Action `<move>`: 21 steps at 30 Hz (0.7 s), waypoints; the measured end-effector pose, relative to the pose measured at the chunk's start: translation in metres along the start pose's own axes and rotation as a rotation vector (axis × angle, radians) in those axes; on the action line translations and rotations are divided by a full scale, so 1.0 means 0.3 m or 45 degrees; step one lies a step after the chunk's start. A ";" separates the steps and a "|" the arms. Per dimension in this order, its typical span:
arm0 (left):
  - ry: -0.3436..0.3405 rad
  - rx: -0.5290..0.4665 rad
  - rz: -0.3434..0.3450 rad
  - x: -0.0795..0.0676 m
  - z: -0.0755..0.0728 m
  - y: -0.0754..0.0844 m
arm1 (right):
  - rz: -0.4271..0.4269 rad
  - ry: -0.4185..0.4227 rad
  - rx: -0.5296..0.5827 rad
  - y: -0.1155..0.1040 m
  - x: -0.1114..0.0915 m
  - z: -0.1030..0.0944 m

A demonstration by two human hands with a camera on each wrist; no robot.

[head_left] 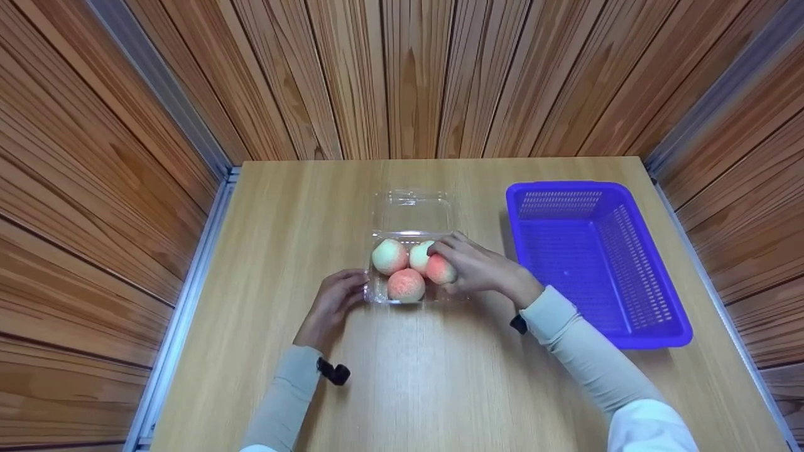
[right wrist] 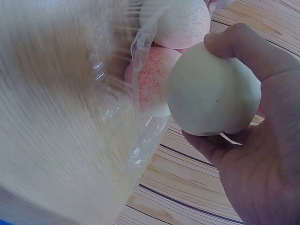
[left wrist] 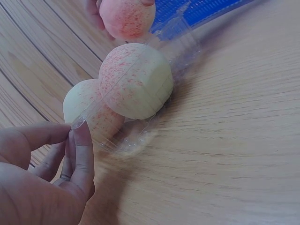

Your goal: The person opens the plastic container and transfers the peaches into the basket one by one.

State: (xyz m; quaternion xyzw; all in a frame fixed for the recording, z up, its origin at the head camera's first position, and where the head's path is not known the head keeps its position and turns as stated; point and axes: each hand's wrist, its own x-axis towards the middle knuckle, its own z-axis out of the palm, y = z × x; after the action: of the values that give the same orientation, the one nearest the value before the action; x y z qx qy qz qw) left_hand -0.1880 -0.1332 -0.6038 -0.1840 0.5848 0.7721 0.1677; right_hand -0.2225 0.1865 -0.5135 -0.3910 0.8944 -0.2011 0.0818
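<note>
A clear plastic clamshell box (head_left: 380, 294) lies on the table with its lid (head_left: 414, 215) folded back. Three pink-and-cream peaches (head_left: 406, 286) sit inside the box. The left hand (head_left: 337, 294) pinches the box's left rim between thumb and fingers, as the left wrist view shows closely. A fourth peach (right wrist: 213, 93) is gripped in the right hand (head_left: 482, 267), thumb on one side and fingers on the other. In the head view this peach is over the right part of the box. Whether it touches the peaches beside it, I cannot tell.
To the right stands a purple plastic basket (head_left: 565, 251) with slotted walls; no peach shows in it. The wooden table (head_left: 414, 389) is bordered by plank-patterned walls (head_left: 414, 81) at the back and sides.
</note>
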 end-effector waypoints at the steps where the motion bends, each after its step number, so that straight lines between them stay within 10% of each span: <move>1: -0.003 -0.004 0.003 0.001 0.001 -0.001 | 0.003 0.002 -0.002 0.001 -0.001 -0.002; 21: 0.008 0.007 -0.020 0.000 -0.001 0.000 | 0.072 0.030 0.041 0.014 -0.003 -0.026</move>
State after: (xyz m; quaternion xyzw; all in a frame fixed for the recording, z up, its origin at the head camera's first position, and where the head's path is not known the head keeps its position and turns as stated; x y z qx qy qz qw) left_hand -0.1878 -0.1334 -0.6037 -0.1905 0.5861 0.7685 0.1723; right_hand -0.2269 0.1920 -0.5083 -0.3620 0.9026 -0.2178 0.0832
